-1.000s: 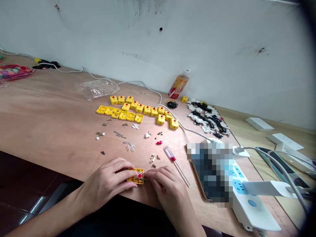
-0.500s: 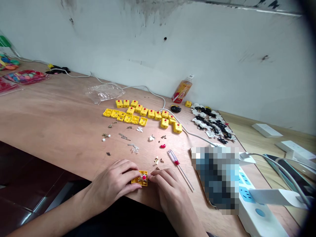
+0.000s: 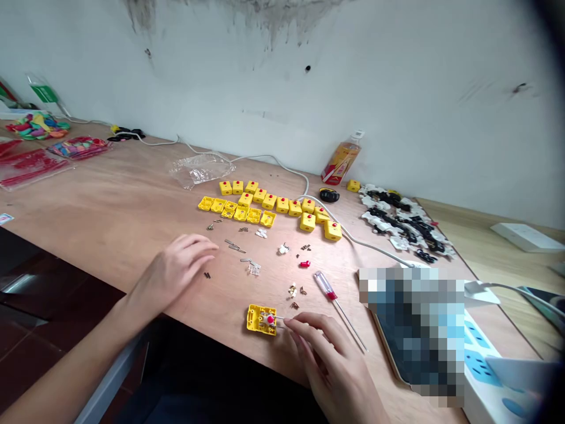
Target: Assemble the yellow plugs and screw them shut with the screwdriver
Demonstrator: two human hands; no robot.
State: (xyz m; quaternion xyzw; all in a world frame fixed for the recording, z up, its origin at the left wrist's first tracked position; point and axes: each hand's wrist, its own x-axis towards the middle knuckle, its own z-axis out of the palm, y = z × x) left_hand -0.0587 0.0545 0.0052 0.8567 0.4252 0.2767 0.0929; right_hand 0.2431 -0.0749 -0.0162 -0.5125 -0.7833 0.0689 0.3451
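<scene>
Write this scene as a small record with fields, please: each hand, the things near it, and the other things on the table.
left hand: open, holds nothing
right hand: fingertips at a thin metal pin
pin position: sticks out from an open yellow plastic housing with a red button
nearby: red-handled screwdriver, small brass parts
rest: closed yellow housings in rows, black-and-white parts, power strip, wooden table

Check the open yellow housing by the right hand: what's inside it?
The open yellow housing holds a red button among small metal contacts, with a thin metal pin running toward the right hand. Whatever lies beneath the button is covered.
</scene>
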